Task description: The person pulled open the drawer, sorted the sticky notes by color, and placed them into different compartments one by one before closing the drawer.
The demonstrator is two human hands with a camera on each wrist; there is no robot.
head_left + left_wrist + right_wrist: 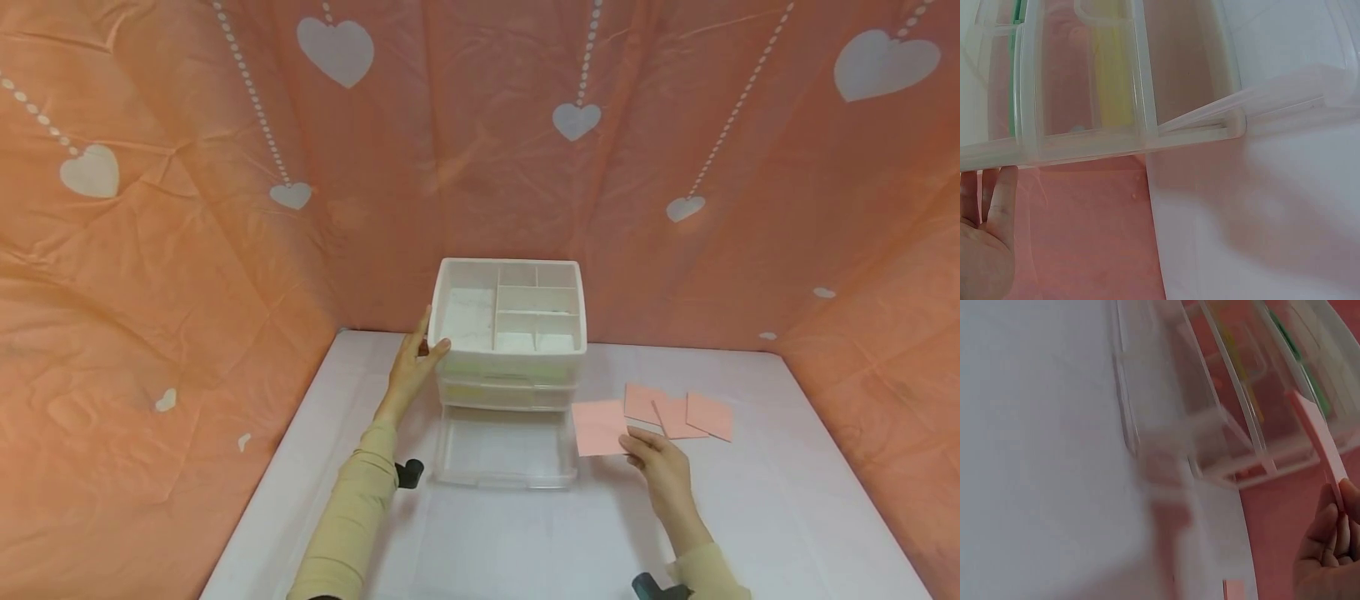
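Observation:
A white plastic drawer organizer stands at the back middle of the table, its clear bottom drawer pulled out. My left hand rests at its left front corner, thumb on the rim and straight fingers against the side. Between thumb and fingers my right hand pinches a pink square sticky-note pad, raised beside the right side of the open drawer. Seen from the right wrist, the pad is nearly edge-on. Several similar pink squares lie overlapping on the table beyond this hand.
The organizer's top is divided into compartments. Its two upper drawers are closed, with green and yellow items showing through. An orange cloth with white hearts hangs behind and at both sides of the white table.

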